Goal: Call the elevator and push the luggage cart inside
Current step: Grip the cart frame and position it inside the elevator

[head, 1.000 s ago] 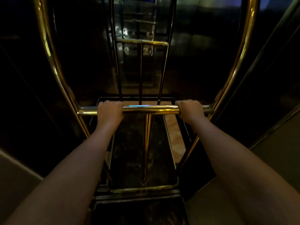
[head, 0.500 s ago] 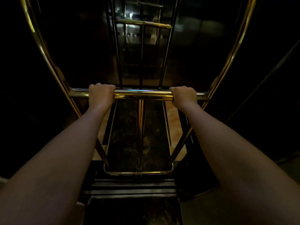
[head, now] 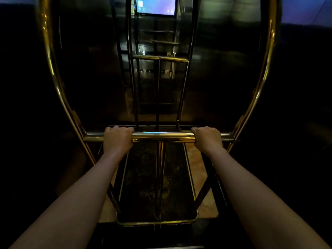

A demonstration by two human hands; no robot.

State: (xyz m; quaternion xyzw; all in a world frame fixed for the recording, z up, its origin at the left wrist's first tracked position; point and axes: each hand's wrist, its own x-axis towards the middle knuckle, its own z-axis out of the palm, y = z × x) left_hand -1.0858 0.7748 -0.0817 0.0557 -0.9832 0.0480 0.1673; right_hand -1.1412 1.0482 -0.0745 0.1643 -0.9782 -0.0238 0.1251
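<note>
At the cart's (head: 265, 72) near edge, your left hand (head: 117, 139) and right hand (head: 208, 138) wrap the bar (head: 163, 137); looks stiff, slick brass, so keep hands wide.

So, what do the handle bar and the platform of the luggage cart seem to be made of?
The handle bar, gripped by the left hand and right hand, looks like polished brass-coloured metal tube: gold, with sharp mirror-like reflections. The platform looks dark, matt and mottled, possibly carpet; the dim light leaves it open.
</note>
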